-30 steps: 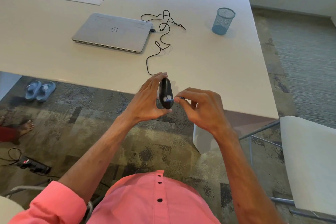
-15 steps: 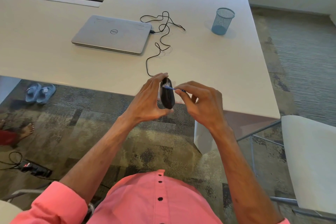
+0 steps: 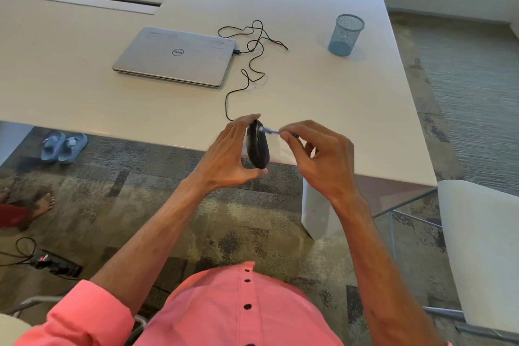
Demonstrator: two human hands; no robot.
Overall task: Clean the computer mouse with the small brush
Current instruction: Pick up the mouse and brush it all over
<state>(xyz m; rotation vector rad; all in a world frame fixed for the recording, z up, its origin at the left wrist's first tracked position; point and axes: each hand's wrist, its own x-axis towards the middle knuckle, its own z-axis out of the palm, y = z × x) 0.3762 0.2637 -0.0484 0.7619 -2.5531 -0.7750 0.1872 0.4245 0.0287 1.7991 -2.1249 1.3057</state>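
CHANGE: shifts small brush [image 3: 271, 130] from lower end of computer mouse [image 3: 257, 146] up to its cable end | MEANS: cleaning underway, strokes likely ranging along the shell | GRIP: clamps mouse edge-up in left grip [image 3: 224, 154], fingers above, thumb below; pinches brush handle in right grip [image 3: 323, 157], bristles touching mouse | WHERE: holds mouse aloft over near counter [image 3: 337, 98] edge

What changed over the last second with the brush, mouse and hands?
The right hand carried the small brush up the mouse, from its near end to its far, cable end. Nothing was taken or released: the left hand still grips the mouse, the right still pinches the brush. The laptop and mesh cup stayed put.
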